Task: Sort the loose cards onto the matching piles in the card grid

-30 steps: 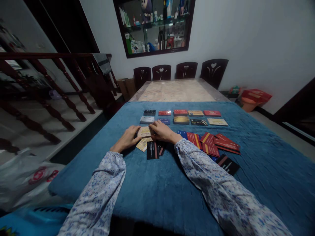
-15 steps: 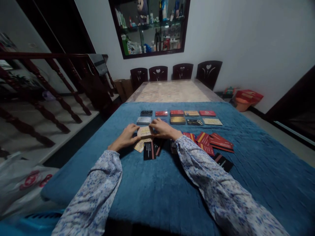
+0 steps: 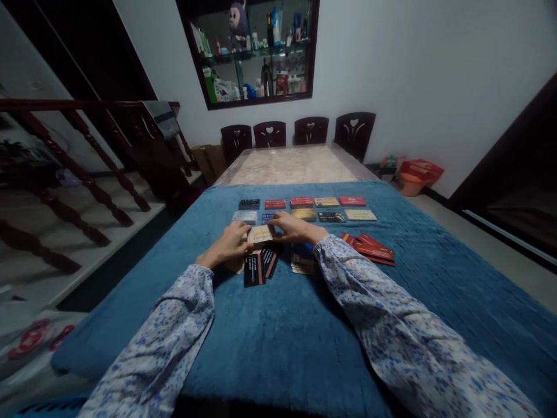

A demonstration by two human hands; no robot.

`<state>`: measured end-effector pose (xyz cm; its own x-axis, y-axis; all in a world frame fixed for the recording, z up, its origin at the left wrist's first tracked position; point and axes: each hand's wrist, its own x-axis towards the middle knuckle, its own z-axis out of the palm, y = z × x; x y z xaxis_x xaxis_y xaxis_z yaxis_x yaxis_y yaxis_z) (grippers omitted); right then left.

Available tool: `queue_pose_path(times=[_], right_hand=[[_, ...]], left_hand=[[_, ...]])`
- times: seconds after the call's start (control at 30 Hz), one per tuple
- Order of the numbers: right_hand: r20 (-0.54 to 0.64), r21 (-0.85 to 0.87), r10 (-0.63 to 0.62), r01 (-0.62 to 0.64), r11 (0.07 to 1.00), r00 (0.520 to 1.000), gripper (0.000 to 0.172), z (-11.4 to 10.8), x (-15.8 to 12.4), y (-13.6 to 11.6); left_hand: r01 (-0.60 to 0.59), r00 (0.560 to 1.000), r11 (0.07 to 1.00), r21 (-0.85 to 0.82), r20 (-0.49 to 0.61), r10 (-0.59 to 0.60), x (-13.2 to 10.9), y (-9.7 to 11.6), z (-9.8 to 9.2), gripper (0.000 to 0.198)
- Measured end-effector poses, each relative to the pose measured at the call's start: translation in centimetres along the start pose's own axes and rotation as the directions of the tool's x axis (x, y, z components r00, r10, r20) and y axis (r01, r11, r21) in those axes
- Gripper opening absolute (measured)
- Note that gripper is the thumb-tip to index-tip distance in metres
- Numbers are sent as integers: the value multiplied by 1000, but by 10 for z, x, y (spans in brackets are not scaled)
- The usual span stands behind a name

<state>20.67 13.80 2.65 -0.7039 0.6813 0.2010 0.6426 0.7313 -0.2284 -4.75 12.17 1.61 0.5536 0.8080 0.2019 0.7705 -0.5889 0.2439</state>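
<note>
Long, loose white sleeves (image 3: 394, 319), blue-flowered; gathered cuffs (image 3: 204, 271).

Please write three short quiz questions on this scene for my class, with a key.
1. True or false: the bare left hand and bare right hand both touch the cream rectangular card stack.
2. How many dark wooden chair backs with heart-shaped cutouts show beyond the marble-patterned table?
3. Which lies nearer the wearer: (a) the cream rectangular card stack or (b) the black rectangular cards with pinkish stripes?

Key: 1. True. 2. Four. 3. b.
</note>
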Motion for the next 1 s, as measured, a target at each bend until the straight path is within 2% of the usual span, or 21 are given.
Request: queue_pose_path(times=[0.23,0.43,0.73,1.0], right_hand=[[1,19,18,-18,1000,1000,10,-11,-21,20],[14,-24,50,-49,998,999,10,-24,-46,39],[19,-83,126,-124,989,992,11,-43,-91,65],[-22,-72,141,-142,987,990,13,-48,-119,96]], left_hand=[[-46,999,998,50,30,44,26,19,8,38],[-118,992,990,79,64,113,49,46,16,39],[-141,982,979,147,146,119,89,89,26,37],[-172,973,975,141,180,146,116,118,35,32]])
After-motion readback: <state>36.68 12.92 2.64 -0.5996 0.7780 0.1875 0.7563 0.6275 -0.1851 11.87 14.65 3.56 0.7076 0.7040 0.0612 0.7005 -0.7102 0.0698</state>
